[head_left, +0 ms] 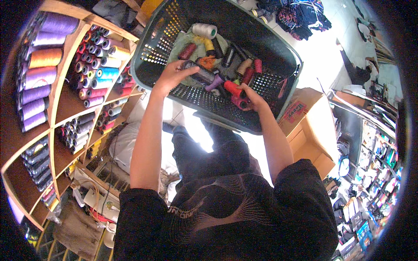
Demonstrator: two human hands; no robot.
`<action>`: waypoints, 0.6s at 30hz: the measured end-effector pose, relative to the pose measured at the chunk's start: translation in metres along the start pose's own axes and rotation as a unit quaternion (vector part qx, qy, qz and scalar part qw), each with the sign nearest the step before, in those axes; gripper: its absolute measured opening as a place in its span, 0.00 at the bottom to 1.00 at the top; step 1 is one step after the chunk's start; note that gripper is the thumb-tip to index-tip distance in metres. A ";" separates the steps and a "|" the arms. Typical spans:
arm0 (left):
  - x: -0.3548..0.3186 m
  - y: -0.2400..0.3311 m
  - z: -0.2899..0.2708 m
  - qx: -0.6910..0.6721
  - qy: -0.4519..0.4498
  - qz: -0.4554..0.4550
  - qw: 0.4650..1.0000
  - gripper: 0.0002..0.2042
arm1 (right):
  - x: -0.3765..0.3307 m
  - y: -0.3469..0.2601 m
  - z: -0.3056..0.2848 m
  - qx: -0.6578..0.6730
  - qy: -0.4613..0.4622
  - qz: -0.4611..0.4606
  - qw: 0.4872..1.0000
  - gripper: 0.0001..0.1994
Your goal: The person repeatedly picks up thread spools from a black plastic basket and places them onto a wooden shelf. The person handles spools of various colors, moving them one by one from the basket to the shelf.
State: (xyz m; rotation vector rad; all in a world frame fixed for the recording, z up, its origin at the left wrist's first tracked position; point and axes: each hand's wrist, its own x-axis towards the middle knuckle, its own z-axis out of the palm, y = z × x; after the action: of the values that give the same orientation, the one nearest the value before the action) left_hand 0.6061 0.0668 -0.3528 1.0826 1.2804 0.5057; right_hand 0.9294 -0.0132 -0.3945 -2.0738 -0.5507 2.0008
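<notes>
Far L, wood shelves (52,126) held rows of thread cones (93,65). Next, L hand (172,77) was closed round a blk spool (201,75) over loose spools in a dk basket (189,93); R hand (256,99), also over the basket, was clamped on a red spool (233,88), w/ a cardboard box (311,141) near, to its R.

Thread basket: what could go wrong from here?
1. The dark spool in the left hand could slip and drop onto the jumbled spools below.
2. The right hand grips a red spool with a second red spool close beneath it; one might knock the other loose.
3. Loose thread ends, if any, could snag in the holes of the basket; the picture is too coarse to tell.
</notes>
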 end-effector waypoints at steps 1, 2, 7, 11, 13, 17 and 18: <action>0.001 -0.001 0.002 0.003 0.015 -0.008 1.000 0.26 | 0.004 0.003 -0.002 0.014 0.001 0.017 1.000 0.25; 0.002 -0.008 0.002 0.005 0.033 -0.018 0.999 0.26 | 0.015 0.007 -0.001 0.027 0.000 0.036 0.999 0.25; 0.006 -0.021 0.020 0.349 0.073 0.011 0.934 0.35 | 0.019 0.011 -0.004 0.035 -0.006 0.031 0.999 0.28; 0.009 -0.046 0.047 0.518 0.075 -0.009 0.852 0.34 | 0.008 0.005 -0.001 0.070 -0.022 -0.009 0.997 0.37; 0.006 -0.040 0.064 0.534 0.022 0.016 0.845 0.35 | -0.003 0.011 -0.008 0.129 -0.032 -0.024 0.991 0.37; -0.022 -0.034 0.081 0.465 -0.040 0.131 0.875 0.41 | -0.056 -0.029 0.001 0.193 -0.122 -0.079 0.970 0.37; -0.031 -0.035 0.081 0.431 -0.038 0.176 0.884 0.41 | -0.064 -0.042 0.006 0.206 -0.154 -0.101 0.961 0.37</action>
State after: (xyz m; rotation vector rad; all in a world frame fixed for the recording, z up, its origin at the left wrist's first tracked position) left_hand 0.6642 -0.0030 -0.3738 2.0859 1.2574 0.1250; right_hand 0.9175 -0.0020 -0.3194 -1.4210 -0.3391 2.1084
